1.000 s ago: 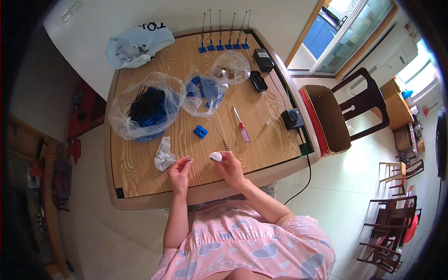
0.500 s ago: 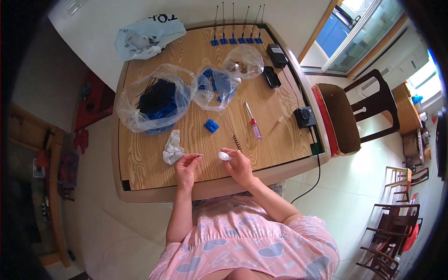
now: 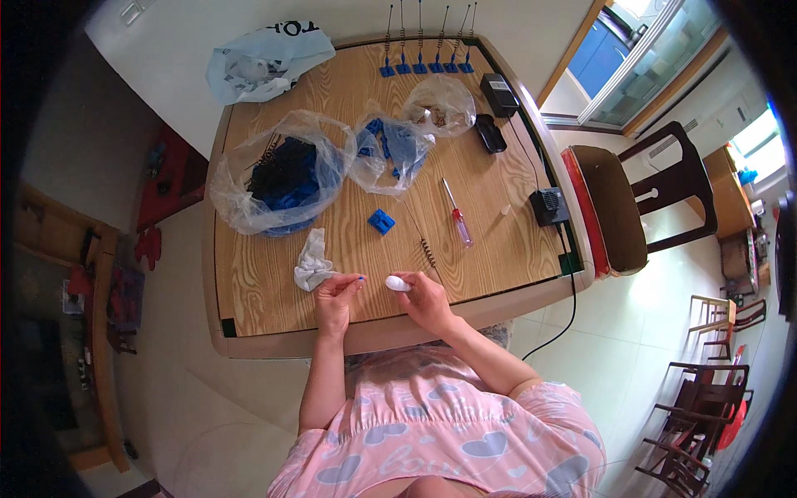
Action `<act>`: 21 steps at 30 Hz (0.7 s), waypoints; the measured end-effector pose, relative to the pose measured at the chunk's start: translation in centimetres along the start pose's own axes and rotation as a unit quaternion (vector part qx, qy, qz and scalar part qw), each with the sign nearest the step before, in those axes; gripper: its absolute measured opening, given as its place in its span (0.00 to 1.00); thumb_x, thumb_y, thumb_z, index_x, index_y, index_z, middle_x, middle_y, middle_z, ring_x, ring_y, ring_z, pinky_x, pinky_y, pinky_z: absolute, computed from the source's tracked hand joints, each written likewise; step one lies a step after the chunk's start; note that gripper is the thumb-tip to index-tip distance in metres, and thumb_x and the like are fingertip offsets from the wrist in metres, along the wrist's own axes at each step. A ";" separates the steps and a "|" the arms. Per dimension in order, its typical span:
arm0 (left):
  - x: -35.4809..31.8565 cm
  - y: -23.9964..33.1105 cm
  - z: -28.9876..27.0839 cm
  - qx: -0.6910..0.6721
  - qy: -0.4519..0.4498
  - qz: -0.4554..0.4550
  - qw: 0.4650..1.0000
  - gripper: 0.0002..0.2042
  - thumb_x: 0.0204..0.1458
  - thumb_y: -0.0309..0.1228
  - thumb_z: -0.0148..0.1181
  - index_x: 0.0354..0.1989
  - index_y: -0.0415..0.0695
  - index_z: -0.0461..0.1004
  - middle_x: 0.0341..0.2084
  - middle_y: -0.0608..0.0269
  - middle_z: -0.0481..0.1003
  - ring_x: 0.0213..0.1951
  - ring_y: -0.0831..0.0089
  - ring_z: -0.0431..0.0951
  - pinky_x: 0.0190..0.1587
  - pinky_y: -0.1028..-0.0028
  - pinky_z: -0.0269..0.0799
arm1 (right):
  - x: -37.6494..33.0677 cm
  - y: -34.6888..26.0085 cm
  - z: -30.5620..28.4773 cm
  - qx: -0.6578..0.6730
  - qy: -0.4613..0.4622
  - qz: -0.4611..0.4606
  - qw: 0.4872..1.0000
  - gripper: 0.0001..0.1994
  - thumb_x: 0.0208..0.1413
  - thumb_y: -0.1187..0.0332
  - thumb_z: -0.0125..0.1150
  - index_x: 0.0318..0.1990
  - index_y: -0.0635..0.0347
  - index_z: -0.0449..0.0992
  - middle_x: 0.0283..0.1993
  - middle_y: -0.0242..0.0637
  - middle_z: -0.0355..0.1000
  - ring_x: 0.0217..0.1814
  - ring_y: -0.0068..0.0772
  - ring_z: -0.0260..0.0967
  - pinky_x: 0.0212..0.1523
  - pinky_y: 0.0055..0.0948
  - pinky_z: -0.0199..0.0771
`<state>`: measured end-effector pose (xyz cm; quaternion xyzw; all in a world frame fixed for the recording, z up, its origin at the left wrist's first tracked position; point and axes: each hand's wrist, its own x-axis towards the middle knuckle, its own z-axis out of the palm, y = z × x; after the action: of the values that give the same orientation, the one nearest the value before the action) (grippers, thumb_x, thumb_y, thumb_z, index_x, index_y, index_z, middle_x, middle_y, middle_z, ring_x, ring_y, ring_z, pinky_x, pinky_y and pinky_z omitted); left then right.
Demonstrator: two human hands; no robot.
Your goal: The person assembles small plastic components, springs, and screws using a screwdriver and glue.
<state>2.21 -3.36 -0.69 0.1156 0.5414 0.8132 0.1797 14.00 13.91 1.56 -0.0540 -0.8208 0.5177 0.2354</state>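
Observation:
My right hand (image 3: 427,300) holds a small white oval object (image 3: 398,283) between thumb and fingers, just above the near edge of the wooden table (image 3: 249,290). My left hand (image 3: 336,297) is raised beside it with its fingertips pinched together; what they pinch is too small to tell. A crumpled white cloth (image 3: 313,262) lies just left of my left hand. A small blue plastic block (image 3: 381,221) and a thin metal spring rod (image 3: 424,241) lie a little farther in.
A red-handled screwdriver (image 3: 457,216) lies right of the rod. Clear plastic bags hold dark blue parts (image 3: 286,178) and smaller blue parts (image 3: 390,149). Blue bases with upright rods (image 3: 425,62) line the far edge. Black boxes (image 3: 501,93) and a black adapter (image 3: 548,206) sit near a dark chair (image 3: 631,199).
Both hands stay at the table's near edge, the right still holding the white object. The camera view has shifted slightly, so the table sits lower in the picture.

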 end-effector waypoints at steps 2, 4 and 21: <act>-0.1 0.0 -0.1 -0.005 -0.004 -0.001 1.000 0.06 0.49 0.17 0.65 0.36 0.37 0.80 0.33 0.57 0.81 0.37 0.70 0.81 0.43 0.74 0.77 | 0.2 0.0 0.1 -0.008 0.024 -0.031 0.999 0.12 0.52 0.77 0.64 0.44 0.63 0.71 0.42 0.43 0.78 0.38 0.33 0.77 0.37 0.29 0.77; -0.2 0.0 -0.3 -0.011 -0.008 -0.001 1.000 0.06 0.49 0.17 0.65 0.36 0.37 0.80 0.33 0.57 0.81 0.38 0.69 0.81 0.44 0.74 0.77 | 0.1 -0.6 0.0 -0.011 0.015 -0.001 1.000 0.12 0.52 0.76 0.64 0.43 0.63 0.71 0.41 0.43 0.78 0.37 0.38 0.77 0.36 0.31 0.77; 0.0 -1.7 0.7 -0.260 -0.001 -0.106 0.960 0.04 0.56 0.28 0.63 0.36 0.41 0.78 0.29 0.62 0.79 0.31 0.75 0.75 0.39 0.73 0.71 | 0.3 -0.9 -0.8 -0.020 -0.004 0.036 0.999 0.14 0.53 0.75 0.63 0.47 0.63 0.72 0.33 0.43 0.73 0.28 0.39 0.73 0.29 0.32 0.74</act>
<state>2.74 -2.21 -2.02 0.0076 0.3199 0.9023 0.2888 14.25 14.28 2.72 -0.0861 -0.8293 0.5098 0.2121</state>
